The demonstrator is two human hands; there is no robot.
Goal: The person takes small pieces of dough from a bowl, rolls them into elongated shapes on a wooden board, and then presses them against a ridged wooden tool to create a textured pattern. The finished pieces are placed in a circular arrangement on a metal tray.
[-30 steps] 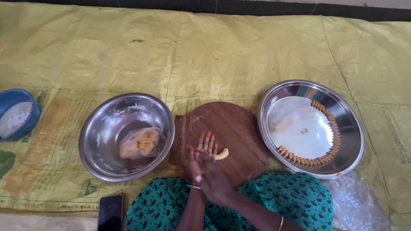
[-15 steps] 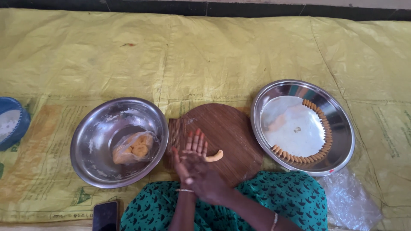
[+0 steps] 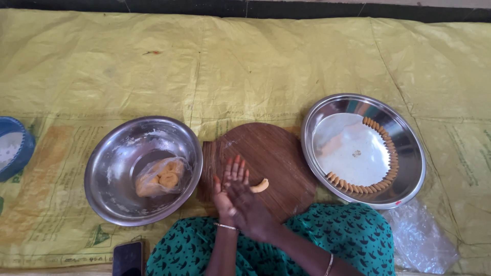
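Observation:
My left hand lies palm up, fingers stretched, over the near left part of a round wooden board. My right hand presses flat on top of it, palm to palm. Anything between the palms is hidden. A small curved piece of yellow dough lies on the board just right of my hands. To the left, a steel bowl holds dough pieces in a clear plastic bag. To the right, a steel plate carries a curved row of several shaped dough pieces along its inner edge.
Everything rests on a yellow woven sheet. A blue bowl with white powder sits at the far left edge. A dark phone lies near my left knee, and crumpled clear plastic lies at the lower right. My lap is covered by green patterned cloth.
The view has drifted slightly, so the bowl and plate sit a little differently in frame. My hands stay pressed together over the board, and the curved dough piece stays beside them.

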